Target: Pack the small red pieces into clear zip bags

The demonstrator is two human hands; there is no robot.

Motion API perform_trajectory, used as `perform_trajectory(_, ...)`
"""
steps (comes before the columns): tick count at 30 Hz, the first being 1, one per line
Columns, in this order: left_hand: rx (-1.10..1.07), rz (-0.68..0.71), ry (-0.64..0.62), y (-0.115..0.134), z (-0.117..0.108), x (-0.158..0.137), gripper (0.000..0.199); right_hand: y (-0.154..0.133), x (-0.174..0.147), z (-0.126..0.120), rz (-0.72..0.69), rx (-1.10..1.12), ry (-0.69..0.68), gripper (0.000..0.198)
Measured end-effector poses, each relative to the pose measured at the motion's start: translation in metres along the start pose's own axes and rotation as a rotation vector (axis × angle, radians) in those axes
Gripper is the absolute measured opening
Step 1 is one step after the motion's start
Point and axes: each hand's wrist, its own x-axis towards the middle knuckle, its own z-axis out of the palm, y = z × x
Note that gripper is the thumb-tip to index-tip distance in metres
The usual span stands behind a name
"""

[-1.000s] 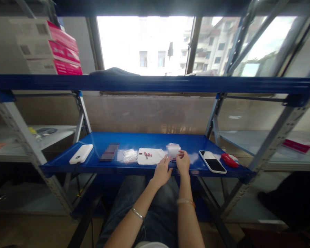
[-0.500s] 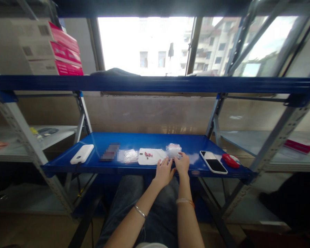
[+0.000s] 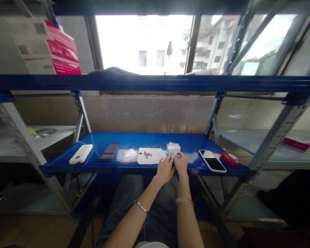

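My left hand (image 3: 165, 170) and my right hand (image 3: 181, 164) meet at the front edge of the shelf, fingertips almost touching. Just beyond them lies a stack of small clear plastic bags (image 3: 173, 147). The right fingers are pinched at the stack's near edge, on a clear bag. The left fingers are bent and drawn together beside them; what they hold, if anything, is hidden. Left of the hands, a flat white pouch or cloth (image 3: 156, 154) carries several small red pieces (image 3: 147, 154). Farther left is another pile of clear bags (image 3: 130, 156).
On the blue shelf (image 3: 144, 137) a white device with a cable (image 3: 81, 154) and a blurred dark flat item (image 3: 110, 152) lie left. A phone (image 3: 212, 161) and a red object (image 3: 229, 159) lie right. A blue beam (image 3: 155, 82) crosses above; metal posts stand on both sides.
My left hand's fingers have drawn together and come closer to my right hand. My right fingers have curled in slightly at the bags. The view has shifted a little.
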Motion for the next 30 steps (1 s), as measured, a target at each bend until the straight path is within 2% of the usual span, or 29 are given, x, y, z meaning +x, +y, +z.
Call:
perform_trajectory(6,-0.062,0.002,0.018,-0.004,-0.007,-0.002,0.045,-0.010,-0.004,-0.004,-0.028,-0.042,0.023,0.030)
perform_trajectory(10,-0.122,-0.059,0.128,-0.015,-0.015,-0.004,0.039,-0.024,-0.009,-0.010,-0.024,-0.150,0.038,0.033)
perform_trajectory(15,-0.116,-0.283,0.375,-0.049,-0.043,-0.016,0.031,-0.043,-0.015,-0.010,-0.034,-0.149,0.028,0.033)
perform_trajectory(20,0.023,-0.684,0.591,-0.099,-0.076,-0.044,0.030,-0.062,-0.025,0.004,-0.134,-0.091,-0.031,0.030)
perform_trajectory(23,0.121,-0.887,0.622,-0.124,-0.081,-0.060,0.032,-0.076,-0.035,0.014,-0.198,-0.062,-0.100,0.027)
perform_trajectory(25,0.148,-0.943,0.600,-0.134,-0.078,-0.067,0.033,-0.085,-0.044,0.020,-0.246,-0.037,-0.142,0.025)
perform_trajectory(30,0.188,-0.932,0.598,-0.142,-0.068,-0.070,0.030,-0.106,-0.064,0.032,-0.354,0.018,-0.247,0.020)
